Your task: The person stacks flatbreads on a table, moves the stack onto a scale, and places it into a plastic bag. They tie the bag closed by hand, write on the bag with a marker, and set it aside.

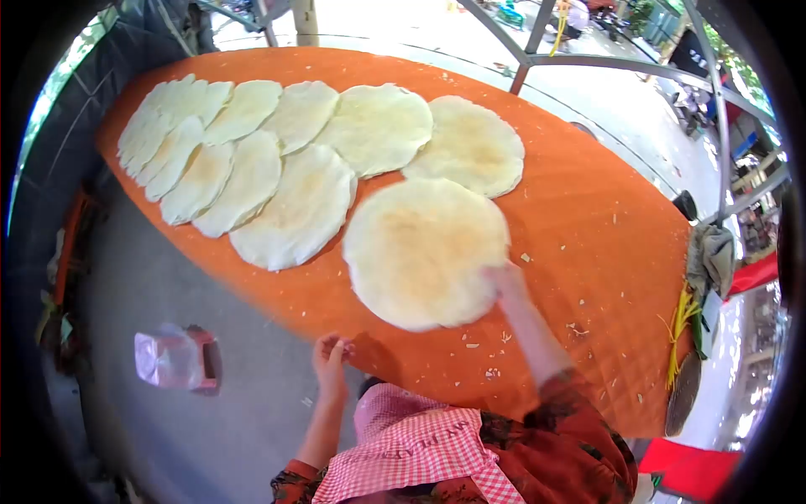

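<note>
A large round flatbread, pale with light brown patches, is over the near part of the orange-covered table. My right hand grips its right edge, the fingers partly blurred and hidden at the rim. By the near table edge, my left hand is held with its fingers curled together, apart from the bread. Just beyond the gripped piece lie another flatbread and one with a browned middle. Further ones overlap in two rows toward the far left, among them a wide pale flatbread.
Small white crumbs are scattered over the right side of the table. A metal frame stands behind it. Yellow strips and a grey cloth hang at the right edge. On the floor at left sits a pink plastic-wrapped item.
</note>
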Demonstrator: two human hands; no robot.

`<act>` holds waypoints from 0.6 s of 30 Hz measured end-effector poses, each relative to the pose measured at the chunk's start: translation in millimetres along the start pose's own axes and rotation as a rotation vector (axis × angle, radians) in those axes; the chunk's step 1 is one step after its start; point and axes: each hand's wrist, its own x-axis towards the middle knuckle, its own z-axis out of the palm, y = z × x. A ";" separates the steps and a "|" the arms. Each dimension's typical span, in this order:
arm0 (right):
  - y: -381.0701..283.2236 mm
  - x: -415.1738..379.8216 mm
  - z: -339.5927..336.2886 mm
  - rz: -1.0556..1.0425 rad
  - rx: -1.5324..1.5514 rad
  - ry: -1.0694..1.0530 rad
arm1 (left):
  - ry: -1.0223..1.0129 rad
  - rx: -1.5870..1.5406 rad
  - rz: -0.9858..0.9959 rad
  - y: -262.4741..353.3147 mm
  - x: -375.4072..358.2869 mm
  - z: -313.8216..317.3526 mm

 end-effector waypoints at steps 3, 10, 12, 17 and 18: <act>-27.4 -57.0 -111.8 0.136 -0.159 0.094 | -0.106 0.160 0.151 7.7 62.9 -1.1; -55.6 -35.2 -125.2 -0.457 -1.397 0.817 | -0.378 1.024 1.009 21.6 172.1 43.4; -52.2 50.0 -98.5 -0.407 -0.861 0.570 | -0.378 1.071 0.991 21.8 171.5 46.8; -51.0 221.2 -25.2 0.041 -0.285 0.742 | -0.386 1.148 0.924 18.7 174.7 47.3; -62.0 235.0 -7.4 0.090 -0.174 0.804 | -0.387 1.167 0.925 19.7 178.1 47.6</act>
